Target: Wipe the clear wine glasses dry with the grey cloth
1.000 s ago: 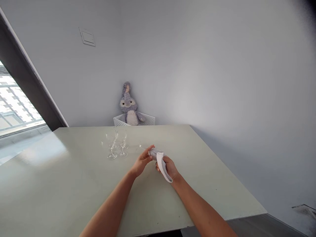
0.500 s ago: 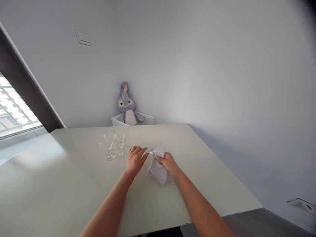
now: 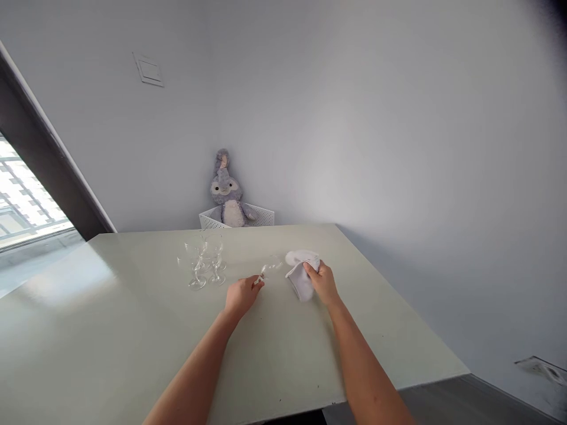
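Note:
My left hand is closed at the stem end of a clear stemmed glass, which tilts with its bowl up and to the right. To the right, my right hand grips a white cloth that hangs in folds from the fingers. The cloth and the glass are apart. Left of my left hand, several clear stemmed glasses stand upright in a close group on the table. Their outlines overlap and are faint against the pale top.
The pale table reaches back toward the wall corner. Behind its far edge, a grey plush toy sits in a white perforated basket. A wall runs along the right, and a dark-framed window is at the left.
My right hand has drawn the cloth off the glass, moving right and slightly away. The glass bowl is now uncovered, and my left hand has closed its fingers at the stem end.

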Motion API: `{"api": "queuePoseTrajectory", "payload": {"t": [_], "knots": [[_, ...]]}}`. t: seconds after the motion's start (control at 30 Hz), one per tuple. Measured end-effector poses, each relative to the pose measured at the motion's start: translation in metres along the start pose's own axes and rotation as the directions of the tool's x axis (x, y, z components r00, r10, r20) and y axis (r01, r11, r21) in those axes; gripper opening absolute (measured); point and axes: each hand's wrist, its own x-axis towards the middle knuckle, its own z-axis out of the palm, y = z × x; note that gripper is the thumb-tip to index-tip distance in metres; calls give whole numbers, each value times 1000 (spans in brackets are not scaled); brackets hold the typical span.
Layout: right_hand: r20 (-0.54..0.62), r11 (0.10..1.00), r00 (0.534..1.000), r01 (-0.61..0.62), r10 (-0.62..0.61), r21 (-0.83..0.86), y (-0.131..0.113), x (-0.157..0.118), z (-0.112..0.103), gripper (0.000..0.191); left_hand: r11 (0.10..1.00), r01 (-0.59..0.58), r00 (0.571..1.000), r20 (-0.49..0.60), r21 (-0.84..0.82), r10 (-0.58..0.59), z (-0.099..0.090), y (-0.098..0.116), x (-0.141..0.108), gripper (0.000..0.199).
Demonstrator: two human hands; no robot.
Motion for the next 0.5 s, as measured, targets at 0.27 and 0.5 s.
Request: {"api": "queuePoseTrajectory", "payload": {"t": [0.27,0.5], "knots": [[379,485,667,735,-641,-474,-29,-28,52,41,916,-134,987,134,378,89,3,25,-13,19],[295,536,724,670,-623,-514,-17,-21,43,30,867,-293,956,120,403,267,4,38,-19,21]]}}
